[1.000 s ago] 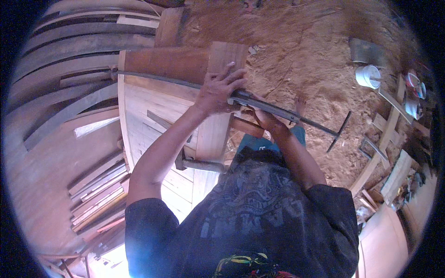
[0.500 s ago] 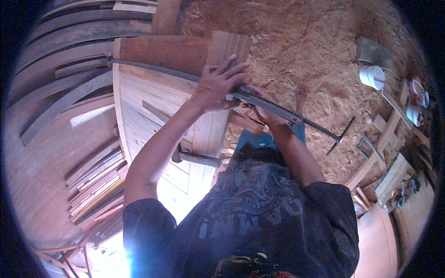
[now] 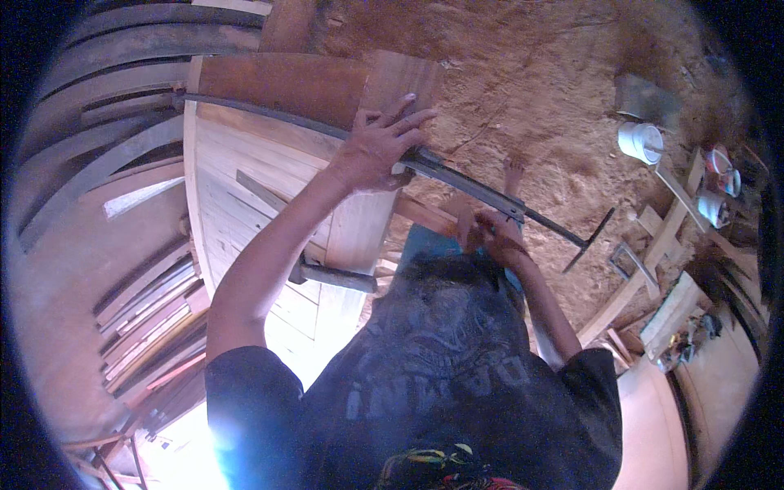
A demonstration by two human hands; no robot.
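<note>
A long dark metal bar clamp [image 3: 465, 184] lies across a pale wooden panel [image 3: 261, 163], its T-handle sticking out to the right. My left hand [image 3: 376, 151] rests with fingers spread on a short wooden board [image 3: 400, 82] and over the clamp's bar at the panel's right edge. My right hand [image 3: 494, 233] is below the bar, close to my lap and apart from the clamp's handle. Its fingers are bent and blurred, and I cannot see whether they hold anything. A reddish-brown wooden piece [image 3: 429, 214] projects from the panel beside it.
A second clamp [image 3: 339, 278] sits lower on the panel. Curved dark timbers [image 3: 155, 37] and stacked wood strips [image 3: 155, 318] lie to the left. White buckets [image 3: 640, 143], wood offcuts and a long plank [image 3: 637, 298] are on the dusty ground at right.
My right hand has dropped from the clamp's bar toward my lap. My left hand stays on the board. The whole view has shifted slightly, with things moving left.
</note>
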